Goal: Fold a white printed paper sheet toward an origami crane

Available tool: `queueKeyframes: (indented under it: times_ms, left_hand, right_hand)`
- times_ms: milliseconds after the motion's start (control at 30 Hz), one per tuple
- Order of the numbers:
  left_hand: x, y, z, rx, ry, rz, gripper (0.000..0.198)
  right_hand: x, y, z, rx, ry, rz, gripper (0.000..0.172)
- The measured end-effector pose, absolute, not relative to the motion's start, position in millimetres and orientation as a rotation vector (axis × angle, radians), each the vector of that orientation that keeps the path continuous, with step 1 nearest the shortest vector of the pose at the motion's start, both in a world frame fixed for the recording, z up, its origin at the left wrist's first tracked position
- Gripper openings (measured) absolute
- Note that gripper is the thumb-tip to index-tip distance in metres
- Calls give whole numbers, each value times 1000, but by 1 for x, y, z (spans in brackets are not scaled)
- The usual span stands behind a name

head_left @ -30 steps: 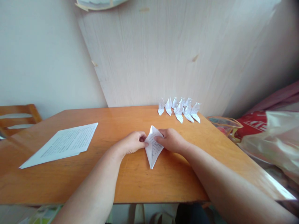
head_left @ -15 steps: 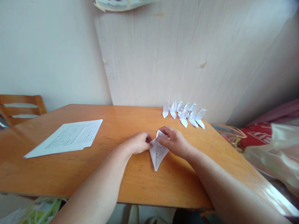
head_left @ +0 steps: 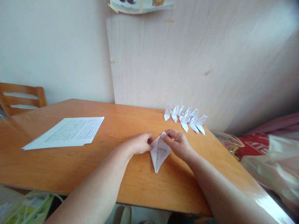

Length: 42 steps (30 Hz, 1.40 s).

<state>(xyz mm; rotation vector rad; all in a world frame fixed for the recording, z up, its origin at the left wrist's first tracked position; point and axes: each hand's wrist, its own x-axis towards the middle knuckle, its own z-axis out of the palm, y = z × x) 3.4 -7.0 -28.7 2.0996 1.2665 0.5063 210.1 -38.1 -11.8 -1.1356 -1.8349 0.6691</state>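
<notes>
A kite-shaped piece of folded paper (head_left: 160,154) with printed text rests on the wooden table (head_left: 98,168), its narrow point towards me. My left hand (head_left: 141,143) pinches its left corner between thumb and fingers. At its upper right, the thumb and fingers of my right hand (head_left: 175,141) grip the top corner. A crease runs down the middle of the paper. Part of its right edge is covered by my right hand.
Several folded paper cranes (head_left: 187,118) stand at the table's back right. A stack of printed sheets (head_left: 67,132) lies on the left. Beyond the table are a wooden chair (head_left: 22,98) and, to the right, plastic bags (head_left: 263,155).
My right hand has closed on the paper's top corner and shifted it slightly to the right. My left hand keeps its pinch on the left corner. The camera view has tilted a little.
</notes>
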Motion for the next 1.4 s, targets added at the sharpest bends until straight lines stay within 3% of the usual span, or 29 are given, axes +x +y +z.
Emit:
queueKeyframes:
  times_ms: [333,467,600,800,1400]
  left_hand:
    - [4,-7,-29,2076,1310,504,17]
    - [4,-8,-27,2067,1320,510,19]
    - [6,-10,-26,2070,1338,508,17]
    - [7,-15,-21,2100,1386,480,15]
    - [10,-22,-10,2241,1527,372,15]
  right_hand:
    - [217,-35,-1,-1172,-1637,632,24]
    - [238,-28,4,-1464,-1573,613,18]
    - [254,-26,2,-1678,-1895,694,9]
    - [252,-33,0,-1566,-2130,891,9]
    - [244,-39,8,-1442,-2012,1254,21]
